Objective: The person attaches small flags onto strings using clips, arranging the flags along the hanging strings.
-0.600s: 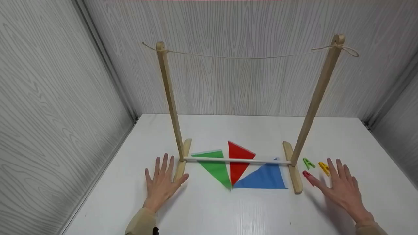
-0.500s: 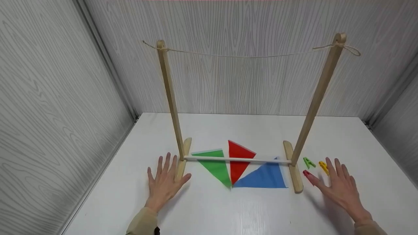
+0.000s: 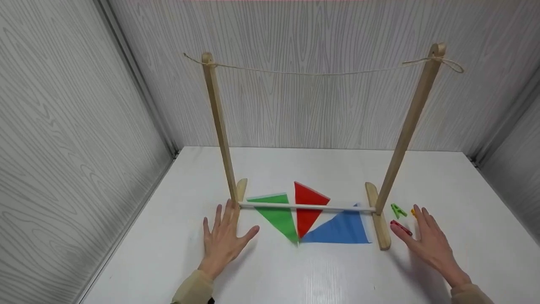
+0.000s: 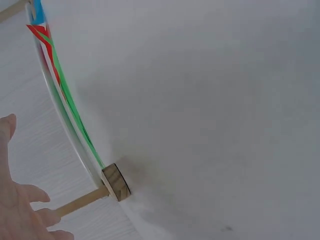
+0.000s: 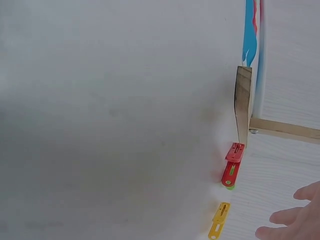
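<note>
Left hand [image 3: 223, 242] and right hand [image 3: 431, 244] have shifted inward, fingers extended, both empty; the left is near the wooden stand [image 3: 221, 131], the right near the red clothespin [image 5: 234, 159].

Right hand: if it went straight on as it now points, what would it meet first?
Likely the yellow clip, partly hidden by the right hand in the head view; the height gap is unclear, so it might pass above.

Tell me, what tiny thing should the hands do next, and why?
I think the right hand could pinch the red clothespin: that hand holds nothing, the clothespin lies close to it, and no flag hangs from the string while the green flag, red flag and blue flag lie below.
</note>
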Demonstrator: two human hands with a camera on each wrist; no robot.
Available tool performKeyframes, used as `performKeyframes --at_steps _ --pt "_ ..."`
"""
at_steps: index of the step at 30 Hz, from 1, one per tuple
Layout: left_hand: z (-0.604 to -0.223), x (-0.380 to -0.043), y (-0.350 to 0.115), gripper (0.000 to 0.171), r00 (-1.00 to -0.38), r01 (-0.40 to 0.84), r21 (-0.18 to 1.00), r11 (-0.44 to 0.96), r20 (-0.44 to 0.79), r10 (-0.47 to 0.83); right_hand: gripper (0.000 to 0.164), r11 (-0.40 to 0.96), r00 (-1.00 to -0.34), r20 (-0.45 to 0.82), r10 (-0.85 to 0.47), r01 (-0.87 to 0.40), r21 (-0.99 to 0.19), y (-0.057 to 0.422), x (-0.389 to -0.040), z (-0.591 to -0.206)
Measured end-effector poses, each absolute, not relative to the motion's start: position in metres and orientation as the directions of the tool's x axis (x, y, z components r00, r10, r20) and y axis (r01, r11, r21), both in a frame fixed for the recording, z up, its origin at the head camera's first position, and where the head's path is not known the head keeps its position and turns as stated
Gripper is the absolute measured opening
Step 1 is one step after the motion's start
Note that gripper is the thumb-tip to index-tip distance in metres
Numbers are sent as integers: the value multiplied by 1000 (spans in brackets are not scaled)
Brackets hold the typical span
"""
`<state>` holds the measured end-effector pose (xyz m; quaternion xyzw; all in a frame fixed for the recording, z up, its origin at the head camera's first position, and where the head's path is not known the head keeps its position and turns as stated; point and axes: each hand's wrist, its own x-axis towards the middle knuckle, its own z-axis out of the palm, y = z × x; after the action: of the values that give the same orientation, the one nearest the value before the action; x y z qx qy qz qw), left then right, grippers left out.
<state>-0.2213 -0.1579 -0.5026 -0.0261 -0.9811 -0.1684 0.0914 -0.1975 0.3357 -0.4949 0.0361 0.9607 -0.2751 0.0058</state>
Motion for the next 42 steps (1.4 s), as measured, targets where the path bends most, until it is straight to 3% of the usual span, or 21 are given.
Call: performKeyframes --at_steps 12,18,26,42 --pt "-501 -219 -120 92 -957 201 268 942 257 131 100 766 -991 -111 79 132 -629 317 -201 -489" --pt "-501 -220 -106 88 -959 245 336 909 225 175 98 746 -986 -135 102 166 -645 308 -203 -489" --pt "-500 -223 -83 86 -950 302 354 885 189 248 85 720 -995 -34 89 88 -689 297 -200 -492" --pt "-499 -238 -35 80 -923 382 436 815 150 353 75 706 -994 -76 74 106 -700 279 -209 -496"
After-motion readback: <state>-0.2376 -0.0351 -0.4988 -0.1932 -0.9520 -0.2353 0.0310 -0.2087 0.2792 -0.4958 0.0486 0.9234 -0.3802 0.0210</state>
